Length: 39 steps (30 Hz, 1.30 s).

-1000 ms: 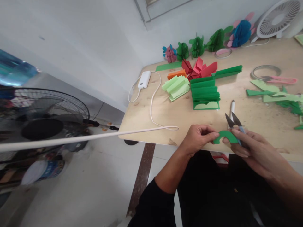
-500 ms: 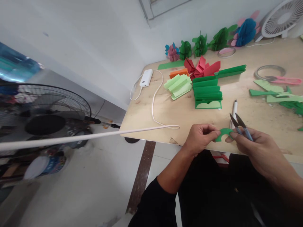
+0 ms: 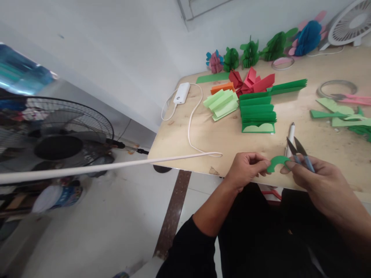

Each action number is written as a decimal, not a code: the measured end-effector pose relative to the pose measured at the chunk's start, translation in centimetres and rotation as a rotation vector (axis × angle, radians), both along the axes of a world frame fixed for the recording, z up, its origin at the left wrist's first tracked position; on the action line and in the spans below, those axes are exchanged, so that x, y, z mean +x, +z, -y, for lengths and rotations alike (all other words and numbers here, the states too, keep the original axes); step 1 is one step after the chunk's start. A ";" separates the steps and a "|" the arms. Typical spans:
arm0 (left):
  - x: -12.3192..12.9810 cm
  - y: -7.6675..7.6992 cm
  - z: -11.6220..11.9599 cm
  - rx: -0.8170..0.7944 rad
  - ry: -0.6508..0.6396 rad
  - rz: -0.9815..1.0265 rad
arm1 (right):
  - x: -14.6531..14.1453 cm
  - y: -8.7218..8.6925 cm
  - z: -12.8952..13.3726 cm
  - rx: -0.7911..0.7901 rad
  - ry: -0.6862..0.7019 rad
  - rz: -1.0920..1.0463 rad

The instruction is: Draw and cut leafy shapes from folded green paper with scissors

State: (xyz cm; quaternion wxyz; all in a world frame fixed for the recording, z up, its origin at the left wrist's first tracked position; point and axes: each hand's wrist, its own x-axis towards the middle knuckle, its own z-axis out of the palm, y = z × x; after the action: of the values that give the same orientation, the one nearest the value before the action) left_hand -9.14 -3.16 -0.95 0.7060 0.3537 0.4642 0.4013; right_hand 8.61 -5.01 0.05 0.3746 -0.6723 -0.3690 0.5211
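And here's the left hand (image 3: pixel 245 169), thumb and fingertips pinched on one end of a curved green paper strip (image 3: pixel 276 161) at the table's (image 3: pixel 249 146) near edge. Over on the other end, the right hand (image 3: pixel 323 179) nips the strip too, with thread snips (image 3: pixel 303 152) tucked in its grip, blades apart and pointing away. Just behind lies a white pen (image 3: pixel 291 135); whether blades and pen touch, I can't quite tell.
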 end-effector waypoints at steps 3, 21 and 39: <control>0.0 -0.1 -0.1 0.010 0.014 0.019 | -0.1 -0.1 -0.1 0.009 -0.010 -0.011; 1.4 0.8 -0.4 -0.014 0.346 0.150 | -0.7 -1.1 3.0 0.104 0.087 0.049; 2.1 1.4 -0.1 -0.062 0.393 0.247 | -1.0 -0.6 1.8 0.182 0.110 0.378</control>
State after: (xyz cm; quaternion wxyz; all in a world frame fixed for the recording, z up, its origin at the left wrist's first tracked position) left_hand -6.99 -3.01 0.45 0.6763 0.1829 0.4463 0.5568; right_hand 7.64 -6.79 -0.59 0.3289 -0.7003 -0.5143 0.3700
